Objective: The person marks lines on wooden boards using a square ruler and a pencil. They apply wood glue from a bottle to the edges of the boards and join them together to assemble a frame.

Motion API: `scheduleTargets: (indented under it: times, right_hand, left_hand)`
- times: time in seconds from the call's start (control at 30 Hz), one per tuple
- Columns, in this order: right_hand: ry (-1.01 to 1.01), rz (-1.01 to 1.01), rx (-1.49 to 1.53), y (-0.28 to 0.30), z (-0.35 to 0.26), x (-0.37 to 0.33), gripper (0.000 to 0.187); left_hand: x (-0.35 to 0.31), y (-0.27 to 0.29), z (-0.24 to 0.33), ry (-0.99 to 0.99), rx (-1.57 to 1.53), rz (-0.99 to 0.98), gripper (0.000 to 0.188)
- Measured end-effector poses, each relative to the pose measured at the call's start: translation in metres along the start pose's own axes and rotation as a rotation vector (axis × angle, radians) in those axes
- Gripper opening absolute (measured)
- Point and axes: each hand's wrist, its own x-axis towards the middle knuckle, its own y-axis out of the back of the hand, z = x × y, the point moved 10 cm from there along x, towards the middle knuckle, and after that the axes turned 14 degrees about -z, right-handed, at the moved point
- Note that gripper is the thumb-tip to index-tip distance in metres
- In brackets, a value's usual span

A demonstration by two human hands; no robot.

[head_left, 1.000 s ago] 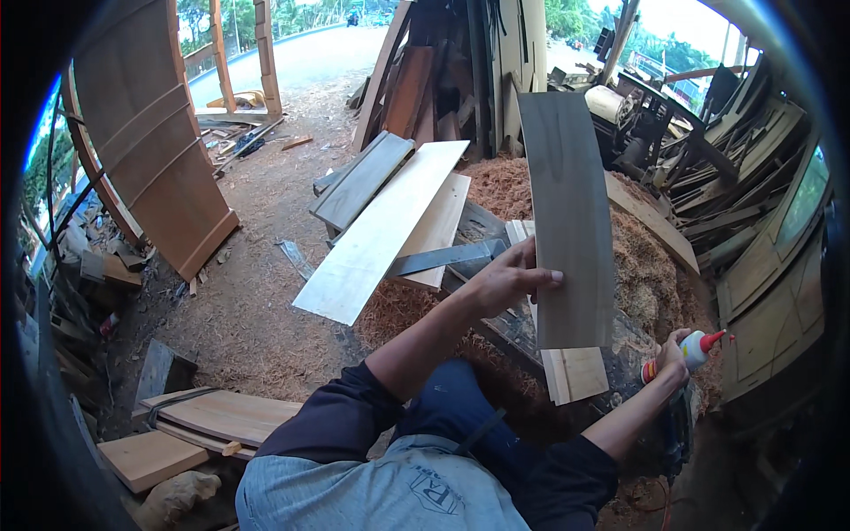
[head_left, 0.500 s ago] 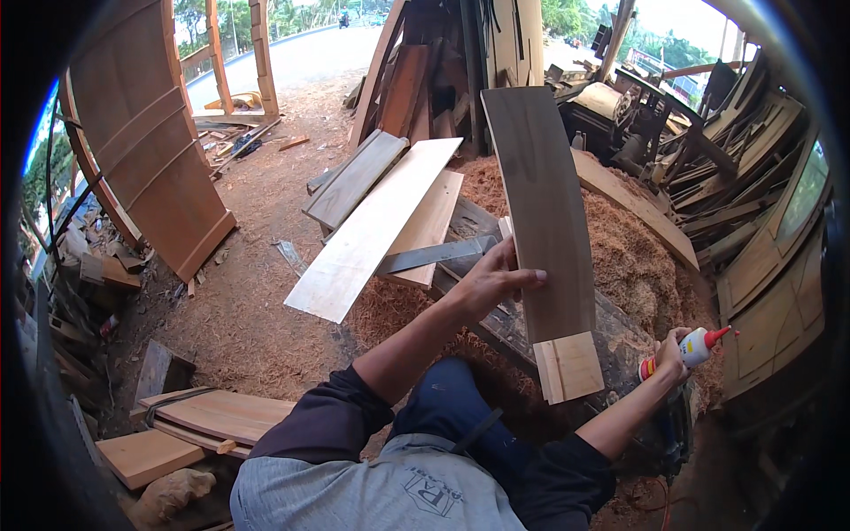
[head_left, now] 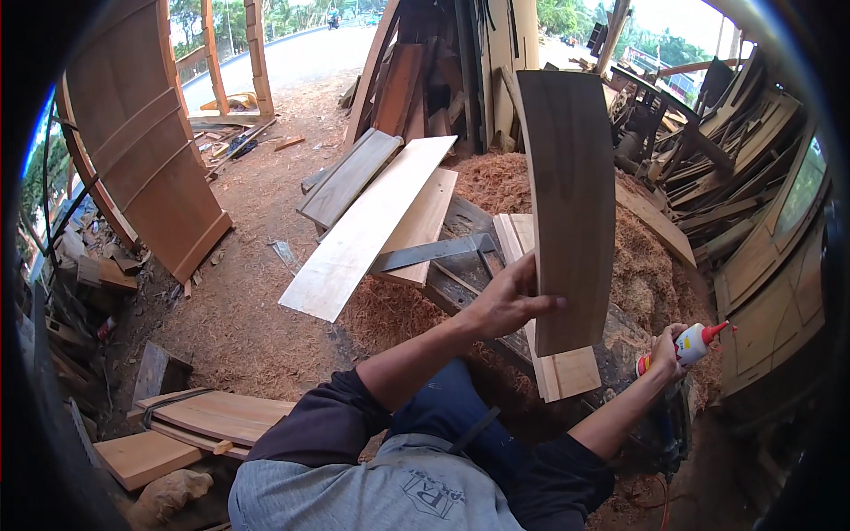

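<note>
My left hand (head_left: 521, 305) grips a dark wooden board (head_left: 574, 212) by its left edge, thumb across its face; the board is raised on end. Behind and beneath it, a lighter grooved board (head_left: 569, 373) lies on the dark workbench (head_left: 611, 341), partly hidden by the held one. To the right, my right hand (head_left: 666, 356) is wrapped round a white glue bottle (head_left: 691, 343) with a red nozzle pointing right. A metal-bladed square (head_left: 429, 254) rests on the bench left of my left hand.
Left of the bench, a pale plank (head_left: 372, 232) lies over other boards. A stack of planks (head_left: 221, 413) is at the lower left, a large panel (head_left: 146, 146) at the far left. Wood shavings (head_left: 651, 274) heap behind the bench; lumber (head_left: 744, 177) leans at the right.
The dark board has moved right and tilted up off the lighter board, so more of the lighter one shows at its left. My right hand with the glue bottle has barely moved.
</note>
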Motion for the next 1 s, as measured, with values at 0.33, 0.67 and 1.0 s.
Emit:
scheduleTargets:
  times: [0.33,0.67,1.0]
  right_hand:
    - [-0.276,-0.742,-1.444,-0.041,0.109,-0.204,0.109]
    - [-0.003,-1.423,-2.668,-0.041,0.113,-0.291,0.139]
    - [0.165,-1.263,-2.412,-0.048,0.048,-0.274,0.118]
  left_hand:
    - [0.026,-0.045,-0.001,0.005,0.252,-0.144,0.067]
    - [0.056,-0.111,0.016,-0.170,0.711,-0.155,0.036]
    - [0.033,-0.105,-0.024,-0.118,0.861,-0.631,0.073]
